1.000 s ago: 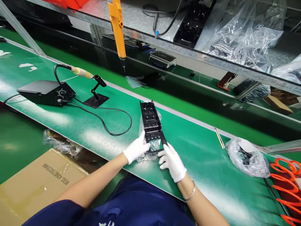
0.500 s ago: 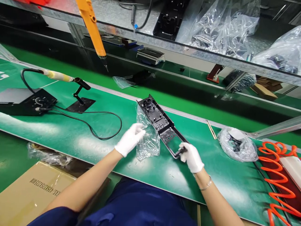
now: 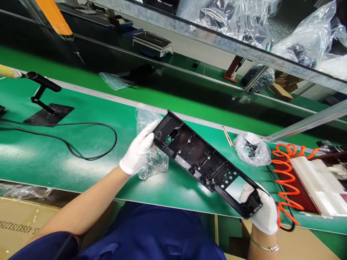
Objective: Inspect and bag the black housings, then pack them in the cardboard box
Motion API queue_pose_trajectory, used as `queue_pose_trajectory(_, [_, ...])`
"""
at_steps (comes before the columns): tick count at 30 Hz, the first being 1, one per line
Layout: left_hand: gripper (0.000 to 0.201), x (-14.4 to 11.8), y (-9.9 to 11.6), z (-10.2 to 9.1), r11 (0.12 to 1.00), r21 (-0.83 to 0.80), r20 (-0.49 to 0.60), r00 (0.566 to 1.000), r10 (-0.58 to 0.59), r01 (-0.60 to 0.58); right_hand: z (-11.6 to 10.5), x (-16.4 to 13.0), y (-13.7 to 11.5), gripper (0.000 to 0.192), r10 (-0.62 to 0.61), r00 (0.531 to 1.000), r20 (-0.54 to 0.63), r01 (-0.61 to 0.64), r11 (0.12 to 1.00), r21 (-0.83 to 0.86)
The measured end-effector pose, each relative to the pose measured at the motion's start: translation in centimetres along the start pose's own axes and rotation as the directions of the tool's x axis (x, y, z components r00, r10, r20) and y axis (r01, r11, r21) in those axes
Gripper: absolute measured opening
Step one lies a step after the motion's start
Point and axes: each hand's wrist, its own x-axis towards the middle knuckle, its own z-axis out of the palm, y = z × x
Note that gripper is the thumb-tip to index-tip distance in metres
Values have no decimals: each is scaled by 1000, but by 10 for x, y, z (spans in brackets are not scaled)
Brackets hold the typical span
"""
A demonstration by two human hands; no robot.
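A long black plastic housing [image 3: 195,153], with screw posts, a row of small round holes and a rectangular window, is held up above the green bench. My left hand [image 3: 138,150], in a white glove, grips its upper left end. At the lower right end, my right hand [image 3: 261,209], also gloved, is closed around the edge beside the window, with a finger showing through the opening. A clear plastic bag [image 3: 154,164] lies on the bench behind my left hand, partly covered by it.
On the left stands a black soldering iron holder [image 3: 45,90] with a looping cable [image 3: 115,139]. An orange electric screwdriver [image 3: 58,18] hangs at upper left. To the right are tweezers [image 3: 227,136], a bag of black parts [image 3: 252,150], a coiled orange hose [image 3: 288,180] and white blocks [image 3: 311,186].
The housing has come nearer to me and swung flatter, its inner face turned toward me. My left hand, free before, now holds its upper end. The view has shifted to the right.
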Motion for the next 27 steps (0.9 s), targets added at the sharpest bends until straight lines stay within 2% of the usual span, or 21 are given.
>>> queue_pose_trajectory(3, [67,-7,5,10,999,-22,-40,998,38,-39,-6,-1,-2,38,57,998,-12,-56,994,96])
queue_pose_trajectory(6, [67,-10,8,14,998,9,-37,997,67,-66,-8,2,-3,37,49,999,-18,-47,993,106])
queue_pose_trajectory(11, [68,-15,9,13,999,37,-68,998,-2,4,-7,8,-2,38,75,996,57,-79,994,79])
queue_pose_trajectory(20, [67,-19,18,16,999,38,-77,997,-14,17,-2,9,-3,36,199,978,60,-205,970,127])
queue_pose_trajectory(27, [61,-19,13,12,999,14,-97,994,-45,47,-2,3,-6,42,152,984,94,-163,979,119])
